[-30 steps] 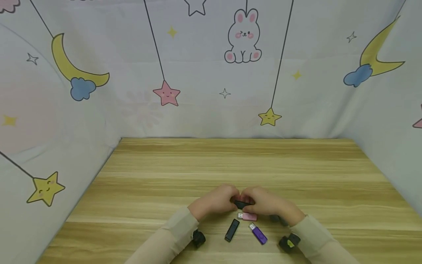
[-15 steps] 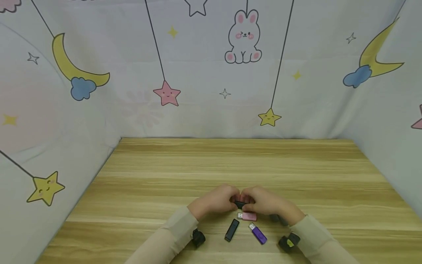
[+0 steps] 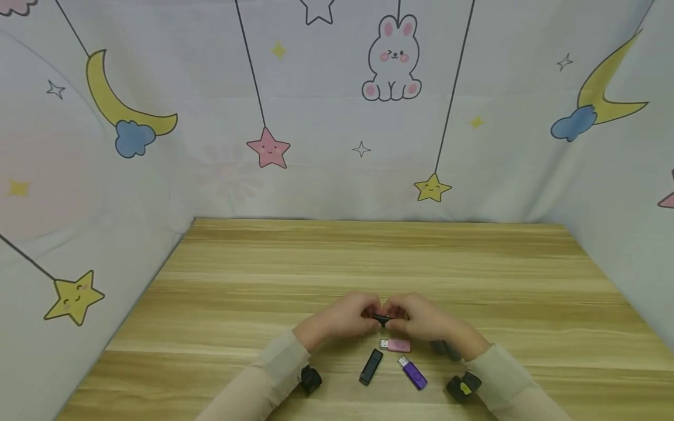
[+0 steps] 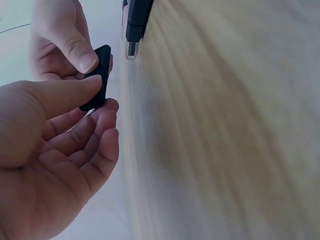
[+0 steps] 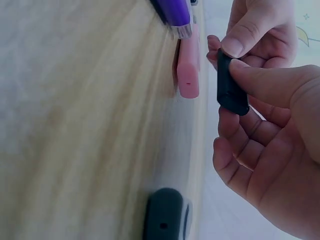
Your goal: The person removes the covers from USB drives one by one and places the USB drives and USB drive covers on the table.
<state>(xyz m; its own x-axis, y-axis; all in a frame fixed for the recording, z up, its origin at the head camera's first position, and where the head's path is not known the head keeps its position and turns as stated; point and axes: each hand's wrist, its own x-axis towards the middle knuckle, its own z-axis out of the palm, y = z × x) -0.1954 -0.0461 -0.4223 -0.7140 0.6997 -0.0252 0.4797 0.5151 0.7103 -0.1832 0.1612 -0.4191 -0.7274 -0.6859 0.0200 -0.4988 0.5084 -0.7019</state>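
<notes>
Both hands meet over the wooden table, pinching a small black USB stick [image 3: 381, 320] between thumbs and fingers. My left hand [image 3: 347, 316] grips its left end and my right hand [image 3: 421, 318] its right end. In the right wrist view the black USB stick [image 5: 231, 92] is held off the table, its metal plug not visible. Just nearer than the hands lies a pink USB stick [image 3: 396, 345] with its plug to the left. Below it are another black USB stick [image 3: 371, 367] and a purple USB stick [image 3: 412, 373], both slanted.
A dark grey USB stick [image 5: 164, 217] lies by the right wrist, partly hidden in the head view. Dark wrist cameras, left [image 3: 310, 380] and right [image 3: 463, 387], sit close to the tabletop [image 3: 263, 263]. A printed white curtain [image 3: 326, 117] encloses the back and sides.
Both hands have risen slightly away from the pink USB stick, still holding the black one between them. The left forearm has shifted a little left. The sticks on the table have stayed put.
</notes>
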